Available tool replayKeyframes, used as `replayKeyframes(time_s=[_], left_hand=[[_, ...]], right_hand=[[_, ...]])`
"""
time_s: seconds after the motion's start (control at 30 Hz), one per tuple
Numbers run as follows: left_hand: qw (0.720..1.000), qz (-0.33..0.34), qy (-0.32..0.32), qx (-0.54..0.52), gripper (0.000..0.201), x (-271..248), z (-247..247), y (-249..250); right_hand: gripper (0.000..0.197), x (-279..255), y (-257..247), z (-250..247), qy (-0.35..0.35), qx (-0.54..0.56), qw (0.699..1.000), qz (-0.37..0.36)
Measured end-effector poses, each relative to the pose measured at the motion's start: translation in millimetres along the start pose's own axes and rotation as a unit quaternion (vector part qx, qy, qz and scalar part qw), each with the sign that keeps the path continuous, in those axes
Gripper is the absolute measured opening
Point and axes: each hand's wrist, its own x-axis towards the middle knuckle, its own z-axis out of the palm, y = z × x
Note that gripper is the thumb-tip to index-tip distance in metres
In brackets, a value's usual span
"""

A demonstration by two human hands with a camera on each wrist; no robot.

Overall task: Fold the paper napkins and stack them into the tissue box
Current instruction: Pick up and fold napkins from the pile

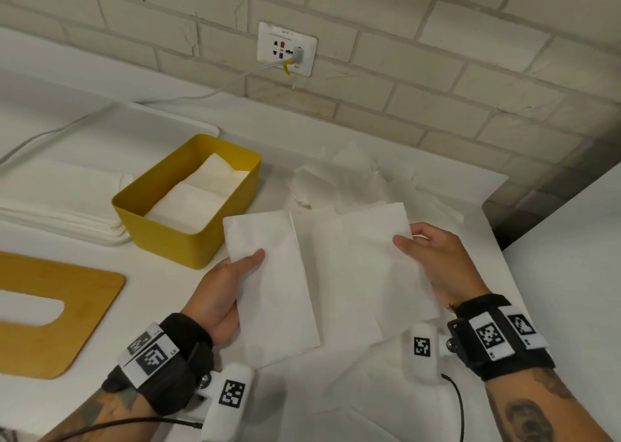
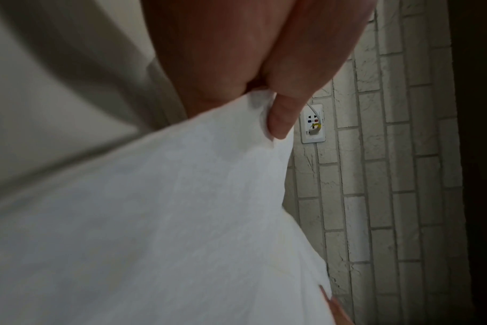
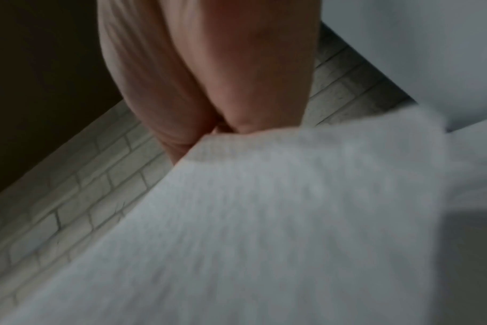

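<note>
I hold one white paper napkin (image 1: 322, 273) above the table with both hands. Its left flap is folded over toward the middle. My left hand (image 1: 232, 273) pinches the left edge, thumb on top. My right hand (image 1: 426, 250) pinches the right edge. The napkin (image 2: 153, 220) fills the left wrist view under my left hand (image 2: 267, 110), and the napkin (image 3: 264, 220) fills the right wrist view, blurred. The yellow tissue box (image 1: 174, 233) stands open to the left, with folded napkins (image 1: 198, 199) lying inside.
Loose unfolded napkins (image 1: 353, 179) lie behind my hands and more (image 1: 369, 391) under them. A stack of white cloths (image 1: 60, 206) sits at the far left. The wooden box lid (image 1: 50, 310) with a slot lies front left. A wall socket (image 1: 285, 48) with a cable is behind.
</note>
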Motion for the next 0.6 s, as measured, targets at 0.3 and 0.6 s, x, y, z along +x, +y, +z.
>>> replayKeyframes(time_s=[0.3,0.6], left_hand=[[1.0,0.01,0.01,0.009,0.022,-1,-8,-2],[0.999,0.015,0.011,0.029,0.022,0,-4,-6]], right_hand=[[0.024,-3,36,-18,0.068,-0.154,0.981,0.099],[0.028,-4,42,-23,0.09,-0.107,0.986,0.09]])
